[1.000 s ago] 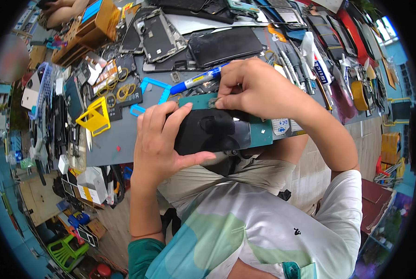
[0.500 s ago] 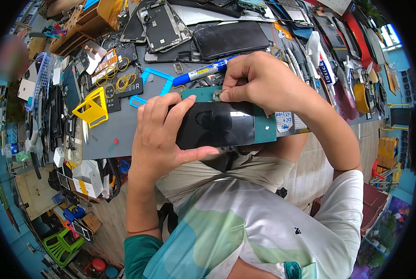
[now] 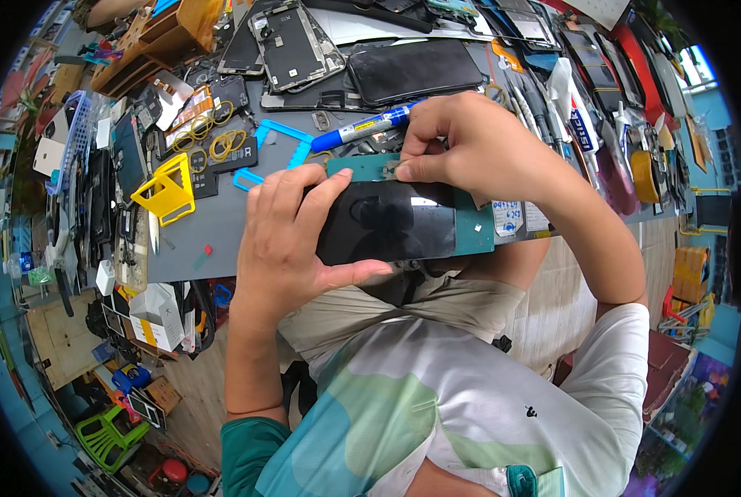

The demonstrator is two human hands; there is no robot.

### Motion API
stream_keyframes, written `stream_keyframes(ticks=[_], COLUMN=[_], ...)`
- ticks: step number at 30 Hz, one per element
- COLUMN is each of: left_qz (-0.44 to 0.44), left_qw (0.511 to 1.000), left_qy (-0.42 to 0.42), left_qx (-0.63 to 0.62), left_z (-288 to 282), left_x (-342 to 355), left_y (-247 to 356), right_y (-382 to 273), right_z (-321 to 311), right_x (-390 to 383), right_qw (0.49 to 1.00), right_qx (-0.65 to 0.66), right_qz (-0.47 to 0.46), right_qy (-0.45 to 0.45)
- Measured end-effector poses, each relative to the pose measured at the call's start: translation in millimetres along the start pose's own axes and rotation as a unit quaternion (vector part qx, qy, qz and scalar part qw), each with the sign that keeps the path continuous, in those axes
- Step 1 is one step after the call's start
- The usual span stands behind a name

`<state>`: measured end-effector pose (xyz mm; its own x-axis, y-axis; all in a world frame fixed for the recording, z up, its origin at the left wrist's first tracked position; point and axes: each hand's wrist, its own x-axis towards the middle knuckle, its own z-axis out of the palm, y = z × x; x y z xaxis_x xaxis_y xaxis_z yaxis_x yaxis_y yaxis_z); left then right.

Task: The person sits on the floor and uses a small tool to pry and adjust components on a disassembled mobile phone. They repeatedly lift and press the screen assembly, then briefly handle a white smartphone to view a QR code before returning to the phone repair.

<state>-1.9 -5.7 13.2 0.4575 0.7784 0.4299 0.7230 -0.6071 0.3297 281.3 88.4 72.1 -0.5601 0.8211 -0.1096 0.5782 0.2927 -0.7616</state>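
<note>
A black glass phone screen [image 3: 387, 219] lies on a larger teal board [image 3: 474, 236] at the desk's front edge. My left hand [image 3: 283, 240] grips the screen's left end, its fingertips over the top and its thumb along the bottom edge. My right hand [image 3: 474, 157] is closed in a pinch at a small metal piece [image 3: 389, 171] on the teal strip above the screen; the fingers partly hide it. Just beyond them are a blue marker [image 3: 346, 132] and a light-blue plastic frame [image 3: 263, 141]. A yellow plastic stand [image 3: 159, 190] is left of my left hand.
The grey desk [image 3: 209, 265] carries yellow rings [image 3: 226, 145], opened phone parts [image 3: 292, 50], a dark phone [image 3: 412, 70], tools [image 3: 532, 108], a glue tube [image 3: 577, 112], a tape roll [image 3: 644, 174], a blue basket [image 3: 68, 141] and a wooden organizer [image 3: 143, 50].
The view has shifted slightly, so the desk and both hands sit a little higher in the picture. My hands keep their hold on the screen and small piece, with little visible movement.
</note>
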Motion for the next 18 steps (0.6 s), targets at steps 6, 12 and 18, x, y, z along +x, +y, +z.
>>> stream_keyframes(ticks=[6, 12, 18], left_qz=[-0.004, 0.004, 0.018], left_qw=[1.0, 1.0, 0.99], left_qy=[0.0, 0.011, 0.091], left_qx=[-0.012, -0.014, -0.103], left_z=[1.7, -3.9, -21.9], left_x=[-2.9, 2.3, 7.8], left_y=[-2.3, 0.8, 10.0], right_y=[-7.7, -27.3, -25.3], right_z=[-2.4, -18.3, 4.6], right_x=[-13.8, -32.6, -63.3], right_qw=[0.966, 0.979, 0.909], right_qx=[-0.132, 0.183, 0.413], right_qz=[-0.181, 0.087, 0.053], right_qy=[0.131, 0.037, -0.025])
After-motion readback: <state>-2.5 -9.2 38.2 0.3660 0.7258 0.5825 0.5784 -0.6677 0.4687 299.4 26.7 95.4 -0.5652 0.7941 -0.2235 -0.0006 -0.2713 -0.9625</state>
